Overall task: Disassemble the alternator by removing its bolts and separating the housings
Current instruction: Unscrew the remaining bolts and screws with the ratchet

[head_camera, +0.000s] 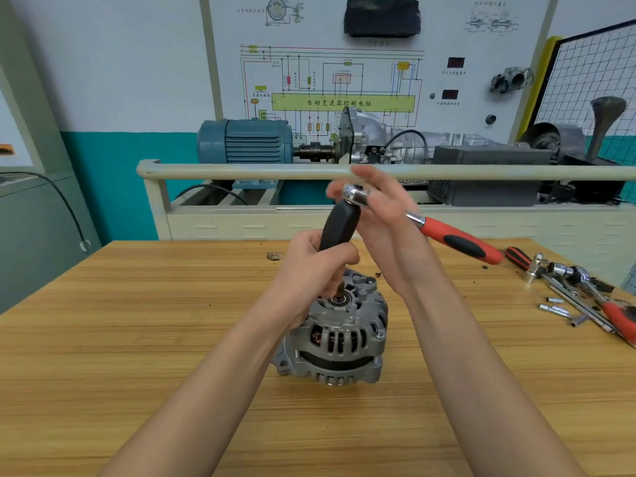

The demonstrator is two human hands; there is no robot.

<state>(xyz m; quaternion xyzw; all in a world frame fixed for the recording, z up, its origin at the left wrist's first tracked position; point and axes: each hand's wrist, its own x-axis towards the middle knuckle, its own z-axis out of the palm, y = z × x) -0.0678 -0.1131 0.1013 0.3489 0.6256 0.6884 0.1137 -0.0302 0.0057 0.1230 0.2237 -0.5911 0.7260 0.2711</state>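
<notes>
Nearest the viewer, the alternator (339,333) stands on end on the wooden worktop (137,339), shaft upward, its two housings still joined at the seam. The left hand (309,266) is curled round the lower part of a black-handled driver (339,227), whose tip appears to sit at the shaft end; the contact itself is partly hidden by the hand. Above it, the right hand (382,215) holds the chrome head of a ratchet wrench (358,195) against the top of the driver handle, fingers loosely wrapped; its red-and-black grip (461,241) projects to the right. The step in hand is judged to be mating the ratchet to the driver for leverage on a central fastener. The next move calls for a firm seat of the two tools, the left hand steadying the driver upright, then a slide of the right hand out to the grip. Farther right lie a second ratchet (599,297) and loose sockets (554,306). Beyond the worktop stands a blue electric motor (247,141).
</notes>
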